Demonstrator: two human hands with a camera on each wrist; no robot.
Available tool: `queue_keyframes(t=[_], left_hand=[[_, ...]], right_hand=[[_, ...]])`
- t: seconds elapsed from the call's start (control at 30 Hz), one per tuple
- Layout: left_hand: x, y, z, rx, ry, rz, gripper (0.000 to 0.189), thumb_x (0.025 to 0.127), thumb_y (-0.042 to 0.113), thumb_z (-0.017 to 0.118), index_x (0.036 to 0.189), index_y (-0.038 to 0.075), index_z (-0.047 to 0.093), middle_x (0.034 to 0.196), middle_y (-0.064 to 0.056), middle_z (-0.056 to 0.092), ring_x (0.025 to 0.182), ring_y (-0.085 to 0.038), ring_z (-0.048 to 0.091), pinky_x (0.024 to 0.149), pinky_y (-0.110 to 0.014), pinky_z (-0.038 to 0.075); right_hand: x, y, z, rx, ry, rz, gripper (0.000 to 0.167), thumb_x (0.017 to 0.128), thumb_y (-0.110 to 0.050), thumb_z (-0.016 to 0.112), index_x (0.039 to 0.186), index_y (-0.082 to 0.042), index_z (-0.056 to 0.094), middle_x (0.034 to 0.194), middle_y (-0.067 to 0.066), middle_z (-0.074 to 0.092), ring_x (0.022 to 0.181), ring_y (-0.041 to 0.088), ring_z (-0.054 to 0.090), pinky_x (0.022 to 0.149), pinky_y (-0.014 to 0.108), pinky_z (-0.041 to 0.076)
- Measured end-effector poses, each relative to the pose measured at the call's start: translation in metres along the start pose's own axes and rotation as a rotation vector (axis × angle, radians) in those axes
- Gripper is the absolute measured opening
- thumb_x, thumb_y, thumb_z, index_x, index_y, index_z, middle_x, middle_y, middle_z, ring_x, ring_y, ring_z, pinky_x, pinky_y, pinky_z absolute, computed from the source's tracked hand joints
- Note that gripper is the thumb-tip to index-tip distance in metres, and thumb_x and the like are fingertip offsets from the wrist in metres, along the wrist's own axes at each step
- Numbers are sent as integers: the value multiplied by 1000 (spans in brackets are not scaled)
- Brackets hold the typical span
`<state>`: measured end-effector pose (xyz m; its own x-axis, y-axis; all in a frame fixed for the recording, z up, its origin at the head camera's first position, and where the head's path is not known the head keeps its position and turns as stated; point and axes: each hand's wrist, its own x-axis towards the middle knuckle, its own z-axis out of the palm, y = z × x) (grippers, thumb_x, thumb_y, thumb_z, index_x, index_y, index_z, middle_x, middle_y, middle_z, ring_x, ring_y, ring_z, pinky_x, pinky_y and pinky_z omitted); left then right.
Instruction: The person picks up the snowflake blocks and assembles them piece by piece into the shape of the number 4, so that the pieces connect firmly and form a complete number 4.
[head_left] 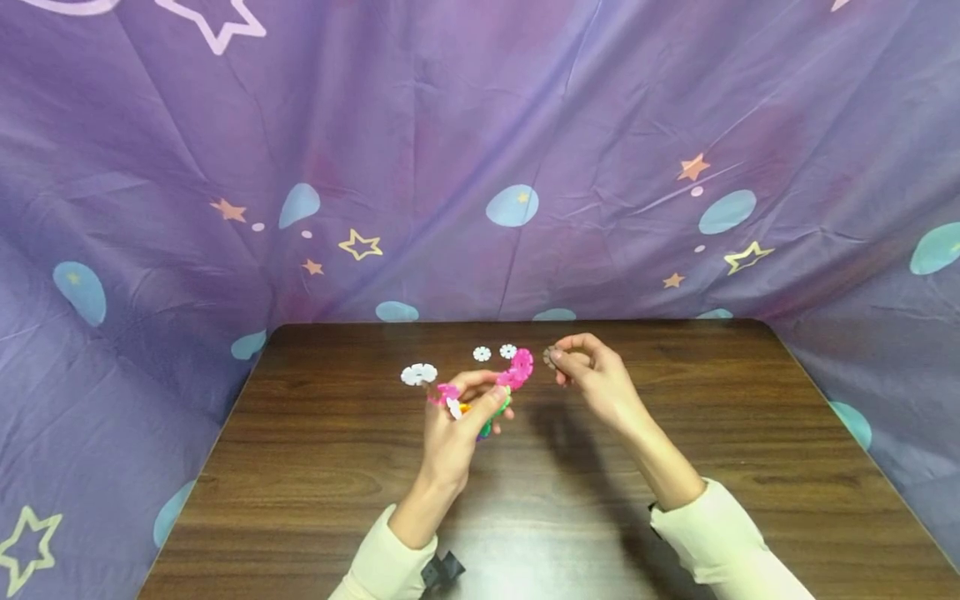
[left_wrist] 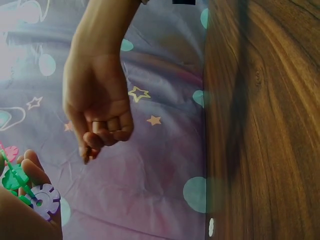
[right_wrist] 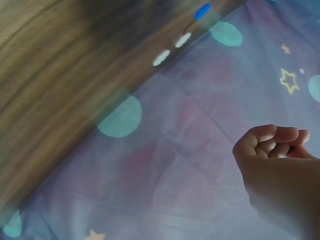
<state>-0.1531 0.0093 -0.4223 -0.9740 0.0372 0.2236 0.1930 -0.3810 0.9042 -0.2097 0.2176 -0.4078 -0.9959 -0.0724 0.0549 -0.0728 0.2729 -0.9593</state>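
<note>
My left hand (head_left: 450,433) grips a cluster of joined notched discs. Pink discs (head_left: 522,363) curve out of its right side, and a large white disc (head_left: 418,374) stands at its left end. Green (left_wrist: 16,176) and purple (left_wrist: 46,202) discs of the cluster show in the left wrist view; the fingers and palm hide part of it. To the right of the cluster and apart from it, my right hand (head_left: 600,383) pinches a small brownish notched disc (head_left: 549,358) between thumb and fingers. The right wrist view shows the curled fingers (right_wrist: 265,135), with the disc hidden.
Two loose white discs (head_left: 482,353) (right_wrist: 183,40) lie near the back edge of the wooden table (head_left: 315,483). A blue disc (right_wrist: 202,11) appears beside them in the right wrist view. A purple patterned cloth (head_left: 450,150) hangs behind and at both sides.
</note>
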Motion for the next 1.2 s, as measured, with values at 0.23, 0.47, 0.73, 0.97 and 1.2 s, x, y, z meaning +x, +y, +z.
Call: queue_keyframes(t=[0.23,0.47,0.73,0.97,1.2], left_hand=[[0,0,0,-12,3,-3,30,92,1,69,116,-15,62,83,5,75,68,-8,69,55,-19,54],[0,0,0,-11,-5,0,30,92,2,69,116,-15,63,84,4,75,68,-8,69,54,-19,54],[0,-1,0,-6,-5,-14,30,92,2,69,116,-14,63,85,2,75,68,-8,69,55,-20,55],[0,0,1,-10,-11,-14,30,92,2,69,116,-15,63,84,5,75,68,-8,69,55,-19,54],[-1,0,1,2,-19,-6,29,92,2,69,116,-14,64,85,4,75,68,-10,69,55,-19,54]], right_hand=[[-9,-15,1,15,16,-72,27,103,-23,64,120,-2,57,74,-8,63,74,6,59,72,23,52],[-21,-29,2,-1,66,-161,24,102,-21,65,119,-5,59,70,-9,61,70,10,58,67,22,49],[-36,-46,10,17,138,-341,19,102,-11,63,118,-2,61,71,-6,65,69,12,65,68,21,53],[-43,-54,15,5,185,-456,19,102,-5,61,121,-1,61,80,-1,69,74,10,65,75,19,54],[-47,-55,19,-89,216,-565,20,102,-1,59,122,-2,62,87,12,73,81,5,68,79,15,55]])
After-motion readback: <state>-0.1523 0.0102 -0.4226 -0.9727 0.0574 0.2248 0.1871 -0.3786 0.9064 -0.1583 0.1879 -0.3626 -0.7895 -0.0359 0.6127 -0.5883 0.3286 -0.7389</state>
